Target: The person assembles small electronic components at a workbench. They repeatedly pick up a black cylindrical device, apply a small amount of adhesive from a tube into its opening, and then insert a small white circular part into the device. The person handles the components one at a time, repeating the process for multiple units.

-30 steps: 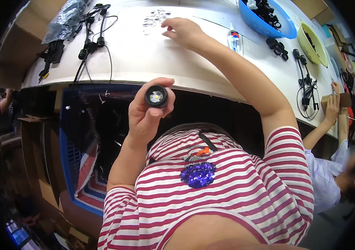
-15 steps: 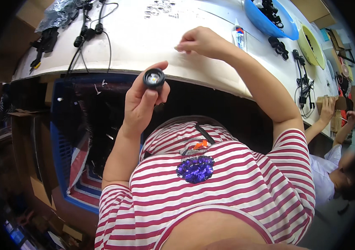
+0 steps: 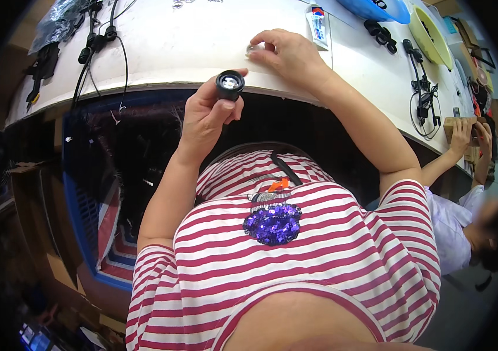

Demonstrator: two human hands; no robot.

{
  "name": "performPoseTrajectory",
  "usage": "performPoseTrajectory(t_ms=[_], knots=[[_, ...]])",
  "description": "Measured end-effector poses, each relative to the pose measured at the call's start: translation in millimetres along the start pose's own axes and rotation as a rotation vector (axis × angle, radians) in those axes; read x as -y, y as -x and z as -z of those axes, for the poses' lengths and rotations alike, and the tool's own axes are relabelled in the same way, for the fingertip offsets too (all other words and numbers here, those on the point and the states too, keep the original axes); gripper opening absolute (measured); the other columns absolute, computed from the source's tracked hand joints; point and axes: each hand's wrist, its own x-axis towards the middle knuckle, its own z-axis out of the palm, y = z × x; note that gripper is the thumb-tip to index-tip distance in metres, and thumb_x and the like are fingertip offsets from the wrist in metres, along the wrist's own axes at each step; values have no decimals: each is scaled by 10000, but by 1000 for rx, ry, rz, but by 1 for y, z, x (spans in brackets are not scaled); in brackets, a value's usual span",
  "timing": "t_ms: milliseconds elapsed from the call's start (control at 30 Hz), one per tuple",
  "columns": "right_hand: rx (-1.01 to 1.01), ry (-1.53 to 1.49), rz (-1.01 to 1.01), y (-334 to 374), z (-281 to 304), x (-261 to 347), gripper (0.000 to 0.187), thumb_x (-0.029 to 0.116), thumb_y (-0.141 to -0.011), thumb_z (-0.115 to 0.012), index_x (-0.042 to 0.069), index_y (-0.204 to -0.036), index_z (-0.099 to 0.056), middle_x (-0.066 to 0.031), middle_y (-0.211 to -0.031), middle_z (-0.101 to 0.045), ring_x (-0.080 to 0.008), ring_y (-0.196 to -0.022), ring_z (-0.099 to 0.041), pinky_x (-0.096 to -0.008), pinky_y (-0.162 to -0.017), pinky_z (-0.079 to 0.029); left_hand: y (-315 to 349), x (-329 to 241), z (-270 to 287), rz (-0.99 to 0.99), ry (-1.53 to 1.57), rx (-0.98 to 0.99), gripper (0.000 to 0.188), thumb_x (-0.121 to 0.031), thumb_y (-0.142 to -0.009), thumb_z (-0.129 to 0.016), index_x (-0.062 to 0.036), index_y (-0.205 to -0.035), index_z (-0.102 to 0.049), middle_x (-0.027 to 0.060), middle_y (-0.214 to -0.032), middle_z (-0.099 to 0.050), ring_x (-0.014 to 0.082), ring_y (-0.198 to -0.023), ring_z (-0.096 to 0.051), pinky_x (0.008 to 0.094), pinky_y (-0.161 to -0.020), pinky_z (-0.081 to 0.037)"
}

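My left hand (image 3: 207, 120) is closed round a small black flashlight (image 3: 229, 85) at the table's front edge. The flashlight's round open end faces up, and a pale LED centre shows inside its dark rim. To the right, my right hand (image 3: 288, 55) is just above the white tabletop (image 3: 184, 44), thumb and forefinger pinched together. A small clear piece (image 3: 253, 50) shows between those fingertips; its exact shape is too small to make out. Several small clear rings (image 3: 181, 3) lie at the far edge of the view.
A white tube (image 3: 317, 26) lies beyond my right hand. Black cables (image 3: 94, 44) and a plastic bag (image 3: 56, 26) lie at the left. At the right are a blue basin (image 3: 377, 9), a yellow basin (image 3: 427, 35), black parts (image 3: 380, 34) and a co-worker's hands (image 3: 462, 134) at a cardboard box.
The left hand with the flashlight has come a little right and up, and the flashlight is tilted differently. The right hand has turned, and a clear piece now shows in its fingertips. The view has shifted.
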Motion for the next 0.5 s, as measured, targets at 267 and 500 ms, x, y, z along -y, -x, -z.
performPoseTrajectory(t_ms=[267, 500], knots=[[108, -551, 2, 14, 45, 29, 190, 152, -771, -683, 62, -938, -674, 28, -718, -575, -43, -602, -427, -187, -525, -332, -7, 9, 4, 97, -14, 9, 219, -160, -845, -583, -15, -1008, -604, -18, -663, -517, 40, -586, -415, 173, -521, -304], [196, -569, 95, 35, 59, 39, 229, 116, -749, -697, 86, -976, -682, 34, -696, -537, -38, -600, -416, -196, -511, -313, -14, 12, -8, 150, -55, 46, 167, -133, -806, -624, -27, -934, -613, -10, -676, -562, 40, -586, -454, 179, -526, -338]])
